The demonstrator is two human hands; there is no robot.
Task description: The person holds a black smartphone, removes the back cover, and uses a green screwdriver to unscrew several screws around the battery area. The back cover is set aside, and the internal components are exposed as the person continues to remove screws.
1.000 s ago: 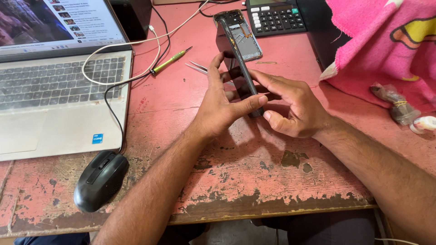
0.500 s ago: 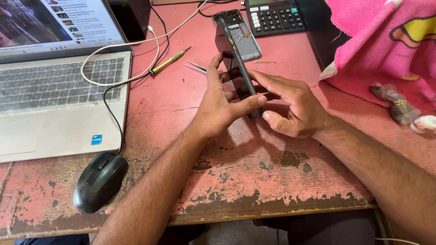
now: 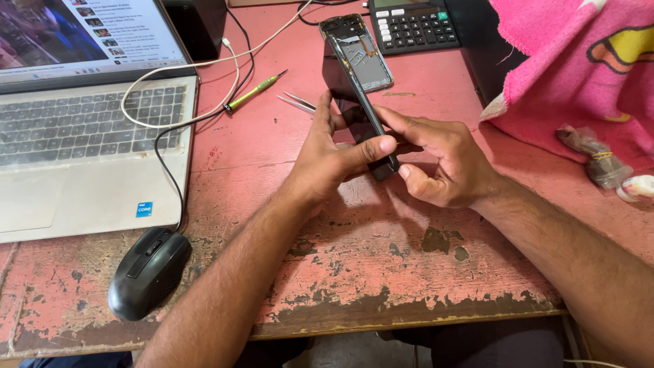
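Phone (image 3: 354, 112), a dark slab held on edge above the worn red table (image 3: 381, 272), stood at the centre, both hands closed on its near end. At 9 o'clock lay the laptop (image 3: 88, 150), at 2 o'clock the pink cloth (image 3: 579, 75). The left hand (image 3: 327, 157) pinched it with the thumb; the right hand (image 3: 443, 163) gripped from 3 o'clock. An opened phone shell (image 3: 364, 54) lay at 12 o'clock, so the disassembly seemed partly done; the green screwdriver (image 3: 255, 88) and tweezers (image 3: 296, 102) lay unused.
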